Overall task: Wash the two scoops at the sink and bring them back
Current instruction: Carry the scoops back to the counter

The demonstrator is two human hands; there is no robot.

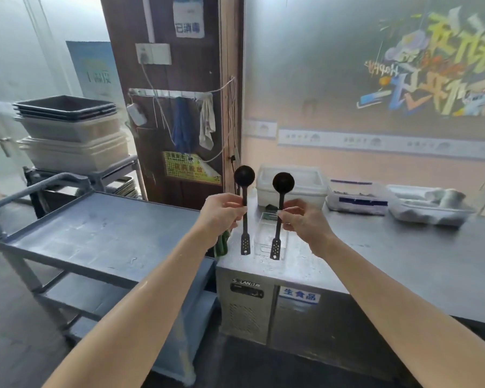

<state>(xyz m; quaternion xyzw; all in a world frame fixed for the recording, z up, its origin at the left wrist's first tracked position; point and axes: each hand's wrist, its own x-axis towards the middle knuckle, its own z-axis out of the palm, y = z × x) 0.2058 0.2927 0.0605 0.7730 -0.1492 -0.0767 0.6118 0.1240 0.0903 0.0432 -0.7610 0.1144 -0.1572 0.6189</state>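
1. Black plastic, both of them: the left scoop [244, 191] is pinched by its stem in the left hand [221, 212], the right scoop [282, 197] likewise in the right hand [303, 219].
2. Each handle runs near upright, bowl up, perforated tail hanging down.
3. Both tails hang above the steel bench [375, 247], over a clear tray [272, 236], the right one more squarely.
4. No sink shows from here, so I cannot tell whether washing is done; a straight lowering would seat them in that tray.
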